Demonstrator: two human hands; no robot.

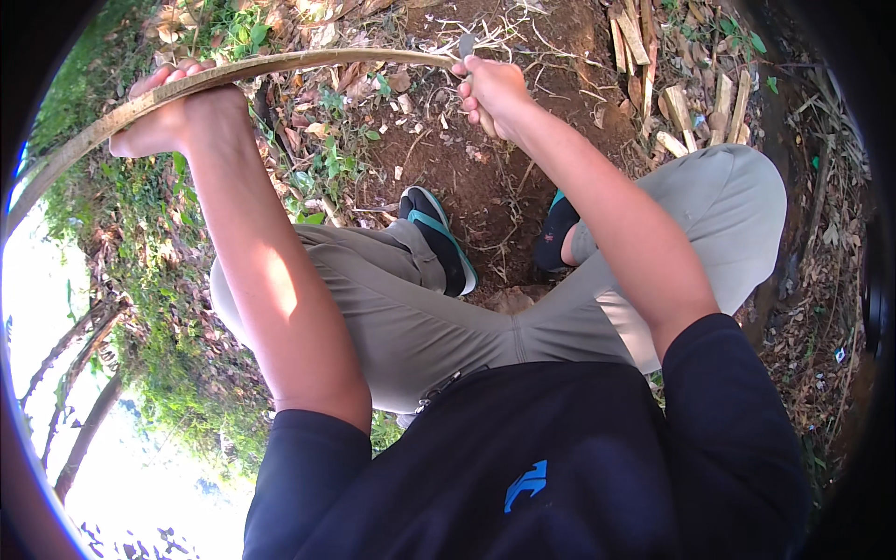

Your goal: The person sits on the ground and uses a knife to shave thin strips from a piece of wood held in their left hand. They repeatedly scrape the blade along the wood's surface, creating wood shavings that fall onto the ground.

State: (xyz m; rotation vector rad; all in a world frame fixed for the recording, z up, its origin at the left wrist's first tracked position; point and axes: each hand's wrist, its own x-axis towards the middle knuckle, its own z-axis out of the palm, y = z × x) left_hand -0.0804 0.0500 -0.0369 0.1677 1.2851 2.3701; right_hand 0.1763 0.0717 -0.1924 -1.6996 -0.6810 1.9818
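A long, thin strip of wood or bamboo runs from the left rim across to the middle, looking curved in this view. My left hand is closed around it from below, with fingertips showing over its far side. At the strip's right end, my right hand is closed on a knife. The dark blade sticks out above the fist and the handle's end shows below it. Blade and strip meet or nearly meet; contact cannot be made out. Pale curled shavings lie on the ground beyond.
Between my feet in sandals is brown soil with twigs. Split wood pieces lie at the far right. Green plants and dry leaves cover the ground on the left. My bent right knee stands below my right forearm's outer side.
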